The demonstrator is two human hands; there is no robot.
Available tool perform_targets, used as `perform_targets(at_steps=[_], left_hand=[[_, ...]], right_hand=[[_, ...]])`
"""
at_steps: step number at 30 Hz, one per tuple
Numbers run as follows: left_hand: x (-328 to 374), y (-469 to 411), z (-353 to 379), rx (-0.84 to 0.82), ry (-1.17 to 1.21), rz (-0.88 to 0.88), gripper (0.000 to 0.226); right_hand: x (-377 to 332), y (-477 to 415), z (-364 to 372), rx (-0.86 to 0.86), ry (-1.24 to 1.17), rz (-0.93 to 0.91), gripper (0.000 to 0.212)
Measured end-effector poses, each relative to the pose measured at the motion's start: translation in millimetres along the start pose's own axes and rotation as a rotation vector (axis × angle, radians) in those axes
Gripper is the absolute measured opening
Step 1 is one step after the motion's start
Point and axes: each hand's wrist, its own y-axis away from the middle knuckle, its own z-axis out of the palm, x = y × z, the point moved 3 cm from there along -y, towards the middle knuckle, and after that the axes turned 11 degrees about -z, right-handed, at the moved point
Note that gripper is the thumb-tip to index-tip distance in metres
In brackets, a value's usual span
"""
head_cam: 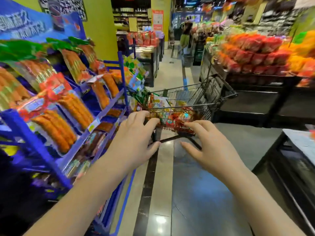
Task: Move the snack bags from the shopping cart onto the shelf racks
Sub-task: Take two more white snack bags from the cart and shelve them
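The snack bags (172, 113) lie heaped in the basket of the shopping cart (213, 92), straight ahead of the hands and just beyond them. They are a jumble of red, yellow and white packs, with no single bag's long axis clear through the blur. The cart's own length runs away from the person down the aisle, angled a little to the right, and its near end faces the hands. Its dark handle bar (172, 138) crosses low between the two thumbs.

The left hand (136, 133) is open with fingers spread. Its fingertips are at the near rim of the basket and its thumb is at the left end of the handle. Whether either actually touches, I cannot tell. The right hand (209, 143) is also open and spread, fingers pointing at the lower near edge of the basket and thumb just beside the bar. It holds nothing. Both hands are about equally near the bags.

The blue shelf rack (109, 103) stands close on the left, its sloping tiers hung with sausage packs (58, 126). The left hand is therefore the nearer one to the rack, and a lifted bag would likely have to travel leftward and back toward the person.
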Motion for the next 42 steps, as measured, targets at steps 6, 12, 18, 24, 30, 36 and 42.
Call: perform_targets(at_steps=[6, 12, 18, 24, 30, 36, 42], left_hand=[[-38.5, -128.7, 54.5, -0.116, 0.018, -0.011, 0.072], [-36.8, -229.5, 104.4, -0.192, 0.031, 0.036, 0.070], [-33.9, -328.4, 169.8, -0.276, 0.027, -0.004, 0.072], [-14.3, -429.3, 235.9, -0.356, -0.009, -0.006, 0.073], [-10.4, -510.3, 285.6, -0.427, -0.010, -0.059, 0.075], [-33.9, -570.6, 328.0, -0.518, 0.018, -0.120, 0.074], [-73.5, -636.6, 386.0, -0.617, 0.059, -0.132, 0.076]], right_hand=[[57.7, -97.4, 49.8, -0.107, 0.003, 0.089, 0.059], [122.5, -168.1, 74.7, -0.112, 0.001, 0.151, 0.058], [206.1, -239.0, 117.1, -0.126, -0.054, 0.174, 0.060], [308.1, -304.1, 161.5, -0.175, -0.149, 0.190, 0.061], [392.8, -378.2, 189.3, -0.213, -0.253, 0.183, 0.061], [432.5, -442.2, 229.1, -0.255, -0.310, 0.175, 0.062], [460.2, -507.4, 287.4, -0.324, -0.294, 0.197, 0.062]])
